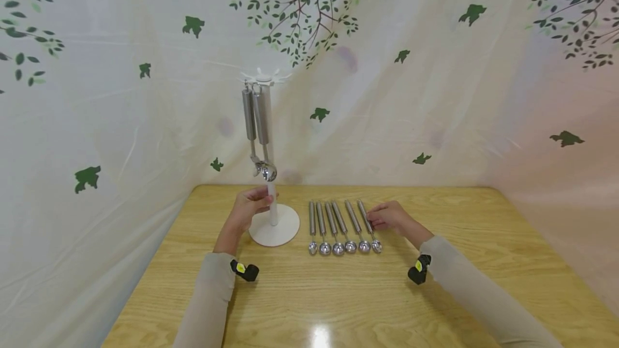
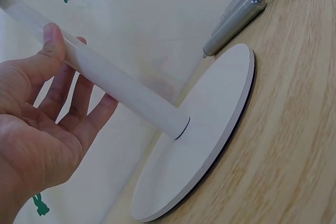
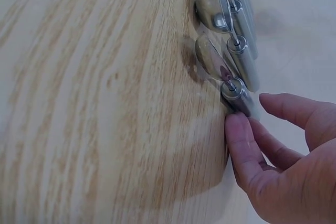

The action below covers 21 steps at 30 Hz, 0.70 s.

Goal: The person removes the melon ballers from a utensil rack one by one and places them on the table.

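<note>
A white stand (image 1: 273, 230) with a round base rises at the left of the table. My left hand (image 1: 249, 209) grips its pole, thumb on one side and fingers on the other, as the left wrist view shows. Two metal scoops (image 1: 261, 117) hang from hooks at its top. Several more scoops (image 1: 337, 224) lie in a row right of the base, handles pointing away. At the row's right end is an oval-bowled scoop (image 1: 376, 245); my right hand (image 1: 390, 216) has its thumb and fingers around that handle. The right wrist view shows its bowl (image 3: 211, 59) resting by the wood.
The wooden table (image 1: 309, 294) carries the stand and the row of scoops. A pale curtain (image 1: 367, 138) with printed leaves and branches hangs behind the table and at both sides. Small black cameras (image 1: 245, 270) are strapped on both wrists.
</note>
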### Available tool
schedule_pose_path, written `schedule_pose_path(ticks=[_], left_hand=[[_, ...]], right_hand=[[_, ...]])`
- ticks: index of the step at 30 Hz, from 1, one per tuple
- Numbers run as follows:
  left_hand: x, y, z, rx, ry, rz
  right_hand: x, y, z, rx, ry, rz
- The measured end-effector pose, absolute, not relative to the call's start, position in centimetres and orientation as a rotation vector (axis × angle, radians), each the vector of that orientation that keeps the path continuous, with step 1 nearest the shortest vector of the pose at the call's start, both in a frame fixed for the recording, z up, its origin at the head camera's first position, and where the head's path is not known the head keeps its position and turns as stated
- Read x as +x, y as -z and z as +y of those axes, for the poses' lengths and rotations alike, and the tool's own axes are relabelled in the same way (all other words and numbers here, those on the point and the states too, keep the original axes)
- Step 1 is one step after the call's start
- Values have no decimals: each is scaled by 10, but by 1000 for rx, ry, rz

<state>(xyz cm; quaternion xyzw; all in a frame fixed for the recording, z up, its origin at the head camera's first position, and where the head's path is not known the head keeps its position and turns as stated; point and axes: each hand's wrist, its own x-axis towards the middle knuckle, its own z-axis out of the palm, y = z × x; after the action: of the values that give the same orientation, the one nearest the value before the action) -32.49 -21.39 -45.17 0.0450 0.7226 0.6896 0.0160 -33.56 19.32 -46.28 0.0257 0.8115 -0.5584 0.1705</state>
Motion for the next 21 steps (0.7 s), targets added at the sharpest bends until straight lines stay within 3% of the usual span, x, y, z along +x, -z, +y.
schedule_pose_path(ticks=[21], left_hand=[[-323, 452, -214, 181, -2145, 2199]], right_hand=[[-344, 425, 168, -63, 1684, 2383]])
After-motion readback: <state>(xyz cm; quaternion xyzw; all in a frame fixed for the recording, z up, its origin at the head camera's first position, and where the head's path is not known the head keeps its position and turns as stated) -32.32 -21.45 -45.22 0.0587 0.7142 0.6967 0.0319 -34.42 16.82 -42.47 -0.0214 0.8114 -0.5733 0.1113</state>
